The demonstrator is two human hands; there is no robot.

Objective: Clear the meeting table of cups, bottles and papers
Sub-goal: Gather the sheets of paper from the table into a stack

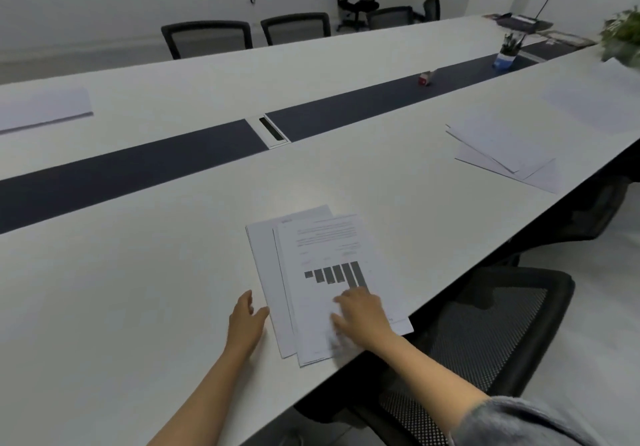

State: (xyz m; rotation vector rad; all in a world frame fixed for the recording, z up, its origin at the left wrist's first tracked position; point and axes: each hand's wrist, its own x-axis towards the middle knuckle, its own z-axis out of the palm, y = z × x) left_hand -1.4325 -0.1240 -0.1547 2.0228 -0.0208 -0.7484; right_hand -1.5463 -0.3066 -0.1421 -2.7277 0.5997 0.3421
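**On the near table edge, 6 o'clock: first paper stack under the hands, most of the clearing left**

Printed stack (322,272) lies fanned and overhangs the table (138,290) edge slightly. Right hand (360,314) is flat on top, fingers loosely spread and pressing; it's blurred, so no finer detail. Left hand (247,317) rests on the table at the stack's left edge, fingers together, thumb out toward the paper.

Judgement: early stage, nothing lifted yet.

Left to clear:
- loose pile (502,148) at 2 o'clock
- single sheet (595,103) beyond it
- sheets (45,108) at 10 o'clock, far side
- small red-and-white box (426,77) at 1 o'clock, type unclear

No cup or bottle identifiable.

Surface: long white top, dark centre strip, cable hatch (273,129) at 12. Room: mesh chairs, blue plant pot (506,56), white walls.
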